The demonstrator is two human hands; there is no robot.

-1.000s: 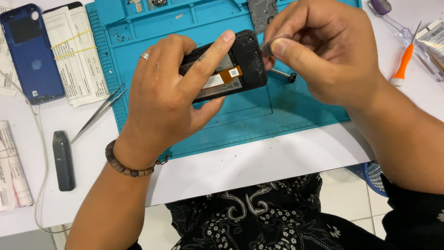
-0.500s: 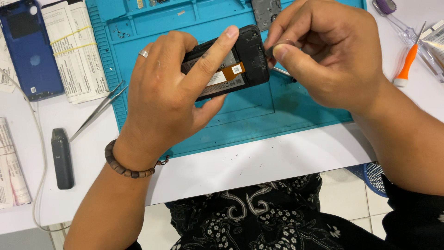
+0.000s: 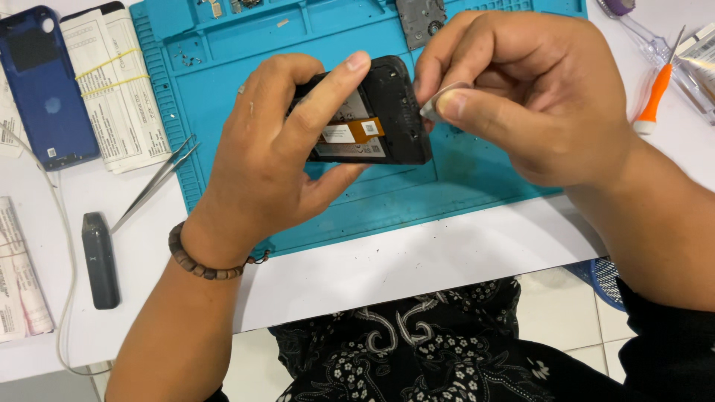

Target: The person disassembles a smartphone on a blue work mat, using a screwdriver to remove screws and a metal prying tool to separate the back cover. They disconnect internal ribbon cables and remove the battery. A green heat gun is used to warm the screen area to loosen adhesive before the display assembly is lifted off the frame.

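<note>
i see a matt black plastic phone frame (image 3: 398,112), a soft matt teal rubber mat (image 3: 447,186), shiny metal tweezers (image 3: 153,182), a glossy blue back cover (image 3: 45,89), and a smooth white bench (image 3: 417,260).

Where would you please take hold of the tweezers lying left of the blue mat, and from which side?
Grip the tweezers at the joined lower-left end, coming from above on the white table. They lie flat and slanted, tips resting against the mat edge, so that end is freest. The left hand is busy holding the phone.
</note>
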